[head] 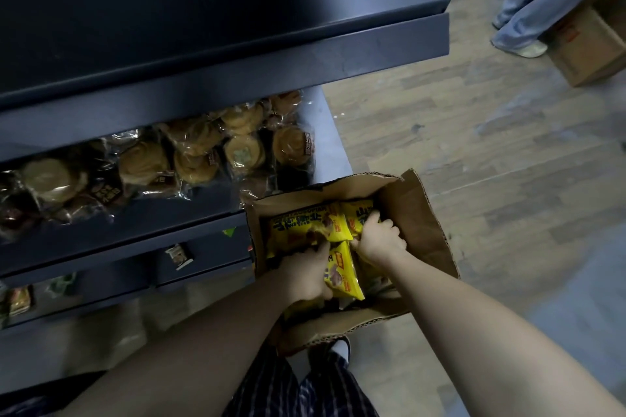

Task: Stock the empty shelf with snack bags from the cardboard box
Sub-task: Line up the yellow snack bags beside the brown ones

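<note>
The open cardboard box (418, 213) stands on the wooden floor (474, 145), just beside the dark shelving, and both hands reach down into it among the yellow snack bags (306, 225). The left hand (305, 276) has its grip curled round the edge of the nearest bag, while the right hand (381, 240) has its grip clenched on a bag toward the box's far right corner. The dark upper shelf (203, 10) juts out above a lower one that holds wrapped pastries (203, 152).
</note>
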Demonstrator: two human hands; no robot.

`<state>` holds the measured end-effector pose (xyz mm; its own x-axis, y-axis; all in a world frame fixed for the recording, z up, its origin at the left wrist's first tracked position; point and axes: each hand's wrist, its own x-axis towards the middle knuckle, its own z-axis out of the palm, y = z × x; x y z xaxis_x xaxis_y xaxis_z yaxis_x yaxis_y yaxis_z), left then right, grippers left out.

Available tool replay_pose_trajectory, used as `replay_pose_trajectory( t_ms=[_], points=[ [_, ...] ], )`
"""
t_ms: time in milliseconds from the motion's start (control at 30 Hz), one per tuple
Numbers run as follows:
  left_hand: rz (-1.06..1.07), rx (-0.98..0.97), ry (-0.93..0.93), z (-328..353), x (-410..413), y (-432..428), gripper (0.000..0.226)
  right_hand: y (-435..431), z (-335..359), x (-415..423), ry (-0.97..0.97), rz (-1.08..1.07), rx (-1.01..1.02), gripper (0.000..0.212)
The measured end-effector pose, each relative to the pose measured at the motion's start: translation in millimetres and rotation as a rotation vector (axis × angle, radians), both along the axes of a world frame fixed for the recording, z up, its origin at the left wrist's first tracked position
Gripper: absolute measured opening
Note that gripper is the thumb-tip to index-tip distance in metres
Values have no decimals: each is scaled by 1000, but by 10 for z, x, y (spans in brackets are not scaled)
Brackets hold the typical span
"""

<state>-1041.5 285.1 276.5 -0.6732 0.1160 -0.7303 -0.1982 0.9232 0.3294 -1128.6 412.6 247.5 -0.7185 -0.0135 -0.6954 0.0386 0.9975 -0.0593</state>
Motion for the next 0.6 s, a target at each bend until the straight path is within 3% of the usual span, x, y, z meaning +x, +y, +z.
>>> replay_pose_trajectory(
  t_ms=[267, 433, 600],
  points=[
    [377, 284, -154, 254, -181, -119, 103, 115, 136, -43, -128, -139, -117, 82],
    [693, 523, -1, 500, -218, -205, 92, 214, 330, 0, -180, -415, -299, 79],
    [693, 531, 356, 679, -141, -192, 91, 389, 722, 116, -459, -735, -549, 77]
  ],
)
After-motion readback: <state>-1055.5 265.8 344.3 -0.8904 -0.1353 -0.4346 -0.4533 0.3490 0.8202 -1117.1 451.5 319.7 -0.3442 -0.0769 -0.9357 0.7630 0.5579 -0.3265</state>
